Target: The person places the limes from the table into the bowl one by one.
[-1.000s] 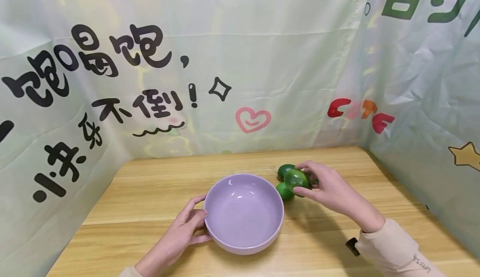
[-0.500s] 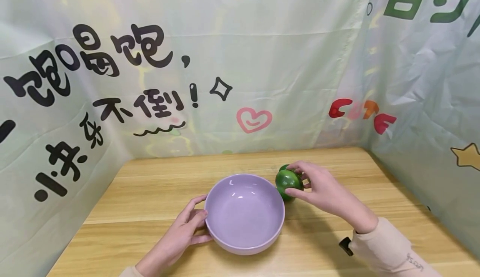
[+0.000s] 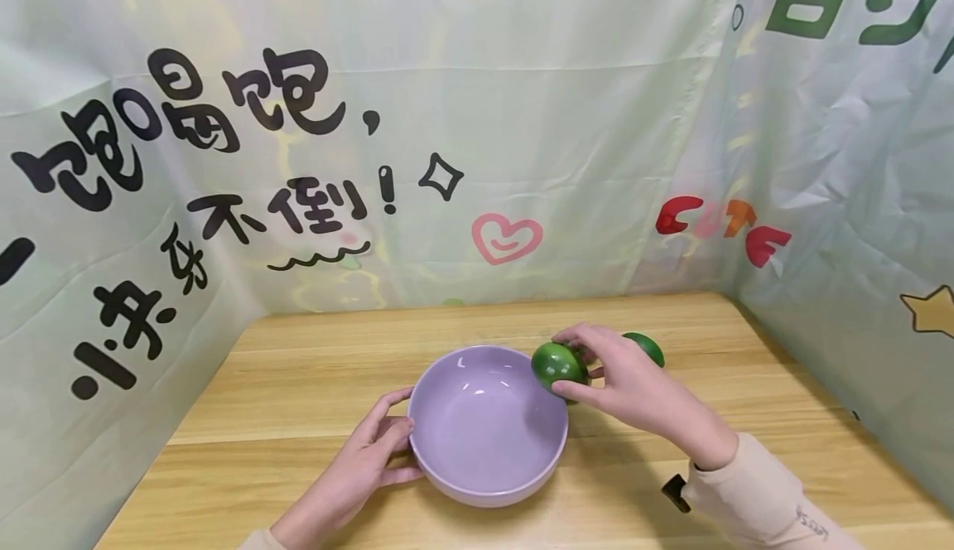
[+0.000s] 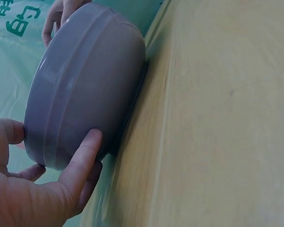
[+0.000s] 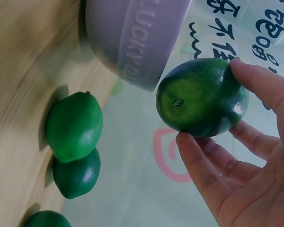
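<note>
The left hand (image 3: 365,455) held a round, glossy lilac bowl (image 3: 484,442), its thumb and fingers parted widely and curved against the outer wall, while the bowl stood upright on a pale wood-grained table (image 3: 313,368). The right hand (image 3: 626,374) had its fingers bent partway, thumb and fingertips pinching a shiny dark-green oval fruit (image 3: 555,364) clear of the table; in the head view this fruit overlapped the far right rim, though I could not tell whether it touched. In the right wrist view, a brighter green, pointed fruit (image 5: 75,126) lay just beside a darker green one (image 5: 77,175) near the bowl, and another green fruit (image 5: 47,220) showed partly at that view's edge. A pale green printed cloth (image 3: 581,136) hung behind the table
</note>
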Motion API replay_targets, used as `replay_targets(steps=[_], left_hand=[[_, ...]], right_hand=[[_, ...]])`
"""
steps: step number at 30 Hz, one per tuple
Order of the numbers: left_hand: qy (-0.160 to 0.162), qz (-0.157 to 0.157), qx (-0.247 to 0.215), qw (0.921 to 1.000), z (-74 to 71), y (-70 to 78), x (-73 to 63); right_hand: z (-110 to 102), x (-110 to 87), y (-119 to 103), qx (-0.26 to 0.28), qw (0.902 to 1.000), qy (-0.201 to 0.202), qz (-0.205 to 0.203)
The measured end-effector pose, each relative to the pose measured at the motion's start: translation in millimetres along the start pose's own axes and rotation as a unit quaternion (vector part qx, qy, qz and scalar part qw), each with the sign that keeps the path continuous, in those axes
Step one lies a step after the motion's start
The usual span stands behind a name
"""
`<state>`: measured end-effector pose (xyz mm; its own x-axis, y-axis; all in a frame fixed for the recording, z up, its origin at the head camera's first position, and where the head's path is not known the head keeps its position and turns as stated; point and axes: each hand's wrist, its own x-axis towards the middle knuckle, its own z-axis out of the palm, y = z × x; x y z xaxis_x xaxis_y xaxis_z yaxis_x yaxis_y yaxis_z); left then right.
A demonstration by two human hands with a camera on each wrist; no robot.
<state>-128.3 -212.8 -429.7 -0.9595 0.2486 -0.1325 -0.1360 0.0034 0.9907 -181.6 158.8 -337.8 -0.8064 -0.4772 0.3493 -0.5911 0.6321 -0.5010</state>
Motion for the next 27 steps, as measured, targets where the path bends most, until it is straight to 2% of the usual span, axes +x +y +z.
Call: replay_targets(steps=[12,18,27], left_hand=[[0.009,-0.005,0.000,0.9999,4.0,-1.2,-2.6],[0.019,-0.009,0.000,0.9998,4.5,-3.0,-8.0],[0.014,-0.012,-0.004,0.9998,7.0,-3.0,-11.2]], right_hand=[[1.4,3.5,-6.1,0.006,0.9999,-0.014,-0.003],[6.7,6.2,-7.6,0.011,0.9996,-0.024,-0.007],[10.8,8.0,-9.1,0.020,0.9992,-0.035,0.003]])
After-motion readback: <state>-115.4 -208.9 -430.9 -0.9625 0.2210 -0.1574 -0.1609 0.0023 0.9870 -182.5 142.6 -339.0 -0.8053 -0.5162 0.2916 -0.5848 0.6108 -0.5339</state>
